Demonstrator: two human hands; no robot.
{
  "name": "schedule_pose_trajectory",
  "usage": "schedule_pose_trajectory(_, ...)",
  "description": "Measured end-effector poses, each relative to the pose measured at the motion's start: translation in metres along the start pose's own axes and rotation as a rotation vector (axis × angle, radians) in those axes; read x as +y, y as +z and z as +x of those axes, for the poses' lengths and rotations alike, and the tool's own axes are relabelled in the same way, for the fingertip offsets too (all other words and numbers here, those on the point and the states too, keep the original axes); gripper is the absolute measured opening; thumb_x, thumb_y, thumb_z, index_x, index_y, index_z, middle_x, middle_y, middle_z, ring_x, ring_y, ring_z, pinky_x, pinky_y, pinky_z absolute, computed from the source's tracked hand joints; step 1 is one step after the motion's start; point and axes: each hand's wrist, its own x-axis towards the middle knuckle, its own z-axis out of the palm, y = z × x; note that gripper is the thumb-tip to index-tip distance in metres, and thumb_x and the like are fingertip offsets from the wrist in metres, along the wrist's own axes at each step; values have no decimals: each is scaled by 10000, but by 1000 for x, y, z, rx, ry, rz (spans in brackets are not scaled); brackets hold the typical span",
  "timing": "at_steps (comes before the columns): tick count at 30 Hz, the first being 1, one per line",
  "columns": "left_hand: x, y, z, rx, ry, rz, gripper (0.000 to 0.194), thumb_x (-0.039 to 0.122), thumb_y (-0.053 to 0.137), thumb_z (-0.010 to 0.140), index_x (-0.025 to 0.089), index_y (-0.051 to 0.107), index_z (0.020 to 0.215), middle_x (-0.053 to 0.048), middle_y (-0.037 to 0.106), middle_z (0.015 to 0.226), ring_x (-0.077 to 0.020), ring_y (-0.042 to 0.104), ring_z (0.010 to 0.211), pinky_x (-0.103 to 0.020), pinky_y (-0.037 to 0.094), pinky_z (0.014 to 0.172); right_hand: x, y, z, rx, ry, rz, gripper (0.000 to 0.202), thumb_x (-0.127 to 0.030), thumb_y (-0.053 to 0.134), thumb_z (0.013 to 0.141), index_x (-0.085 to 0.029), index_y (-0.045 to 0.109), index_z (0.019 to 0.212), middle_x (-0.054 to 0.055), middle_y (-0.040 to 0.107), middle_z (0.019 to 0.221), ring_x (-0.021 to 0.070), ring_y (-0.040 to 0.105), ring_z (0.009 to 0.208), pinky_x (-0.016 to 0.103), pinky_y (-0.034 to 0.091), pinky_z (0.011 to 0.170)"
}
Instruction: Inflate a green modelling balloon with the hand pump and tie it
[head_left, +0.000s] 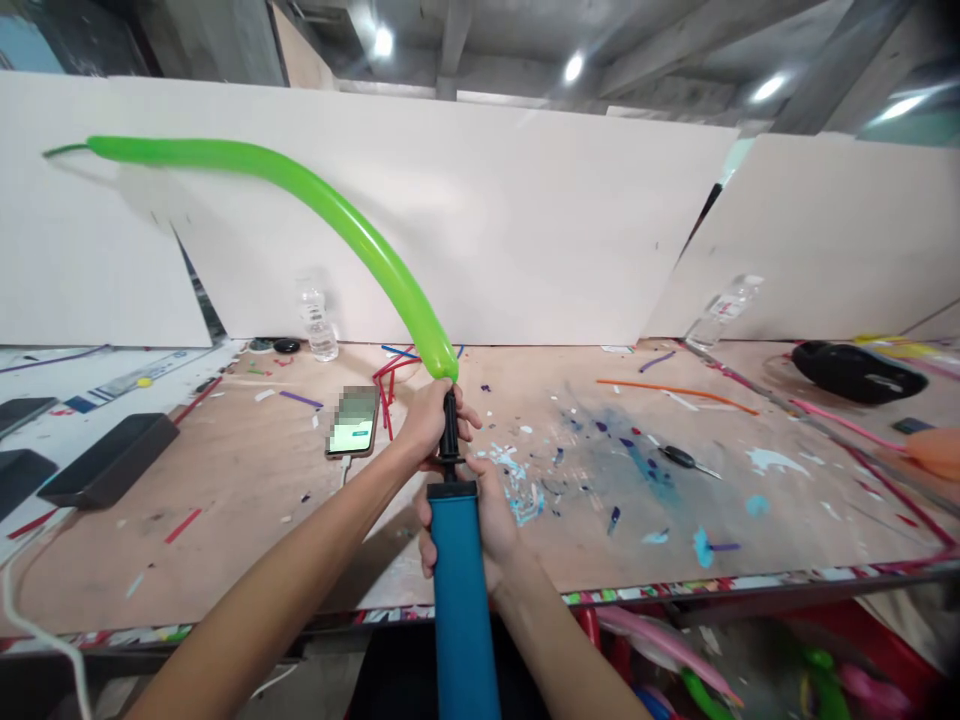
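Observation:
A long green balloon (360, 240) arches up and left from the nozzle of a blue hand pump (461, 590). Its thin, uninflated tip points to the far left. My left hand (430, 420) pinches the balloon's neck at the top of the black nozzle (449, 430). Lower down, my right hand (491, 520) is wrapped round the upper part of the pump body, just below its black collar. The pump's lower end runs out of the frame toward me.
On the table (247, 560) lie a phone (354, 425) with a cable, a small key-like tool (679, 457), uninflated balloons and scraps. Bottles (319, 320) stand or lean against the white panels (525, 220). Dark boxes (112, 460) lie left, a black case (859, 372) right.

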Motion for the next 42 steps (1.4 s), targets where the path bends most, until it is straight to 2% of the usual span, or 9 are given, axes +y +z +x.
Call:
schedule_pose_trajectory(11,42,-30,27,204,213,-8,201,211,379,744,205,348,545,-18,587,467,-115,489,376,-231,457,497,-1,-1,-23,-72,112,-106,425,-596,384,781,-236,470,990,-27,601,622,178,577,403,298,471,405)
schedule_pose_trajectory(14,45,-54,29,166,315,462,290,238,370,772,209,399,485,-32,558,430,-138,505,422,-223,384,478,-47,-13,-42,181,-178,-593,424,-592,427,821,-246,493,1057,-7,634,732,171,592,500,290,465,486)
schedule_pose_trajectory(17,32,-72,16,123,324,853,425,277,336,833,206,451,430,-43,540,417,-153,504,450,-248,354,510,-116,-39,-45,503,-459,-1551,333,-472,554,823,-212,584,1029,75,683,962,233,642,859,326,477,755)
schedule_pose_trajectory(23,2,-89,-6,154,325,1186,394,295,402,861,212,429,476,-52,542,486,-192,499,520,-288,240,548,-182,-116,-28,1052,23,-2274,459,-487,473,897,-121,589,1149,210,682,1028,346,654,939,393,450,752)
schedule_pose_trajectory(29,-14,-98,-5,51,296,1691,415,343,283,928,202,566,658,-121,660,676,-266,612,658,-311,246,576,-186,-137,-21,1080,-108,-2270,656,-562,521,865,-83,488,1312,264,557,1268,405,507,1202,500,393,949)
schedule_pose_trajectory(32,-20,-98,0,-5,278,1790,442,365,271,936,191,619,729,-144,682,712,-284,632,662,-315,282,585,-185,-117,-1,811,-480,-1901,717,-559,552,852,-108,404,1390,226,474,1394,321,457,1280,428,354,1044)
schedule_pose_trajectory(34,-23,-97,3,-28,263,1820,445,379,272,940,187,632,761,-142,685,715,-271,638,653,-310,301,589,-175,-100,19,551,-503,-1471,634,-560,487,891,-140,430,1363,193,519,1360,255,531,1206,363,439,960)
schedule_pose_trajectory(37,-28,-95,9,-78,277,1849,428,382,278,942,187,642,829,-126,688,717,-251,643,638,-299,330,591,-149,-81,54,271,-281,-973,560,-623,483,866,-132,583,1116,154,661,1090,207,646,927,288,512,731)
schedule_pose_trajectory(42,-39,-94,21,-208,348,1973,408,337,287,930,171,655,870,-125,714,757,-275,678,672,-310,382,584,-118,-89,94,348,-134,-789,540,-683,513,802,-172,524,627,-9,475,455,87,397,375,200,277,342)
